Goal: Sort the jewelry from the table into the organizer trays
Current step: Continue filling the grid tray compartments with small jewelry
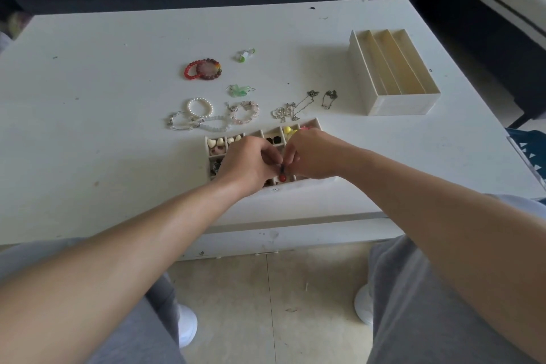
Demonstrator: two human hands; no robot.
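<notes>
A small dark piece (282, 169), judged light, hard and slippery, is pinched between left hand (251, 161) and right hand (311, 154) fingers over the tray (317, 122), at 6 o'clock from the necklaces (288, 112).

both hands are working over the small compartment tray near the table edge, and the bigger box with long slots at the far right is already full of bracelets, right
Not quite. The head view shows the bigger box empty; the bracelets lie on the table. The left hand and right hand are indeed over the compartment tray.
</notes>
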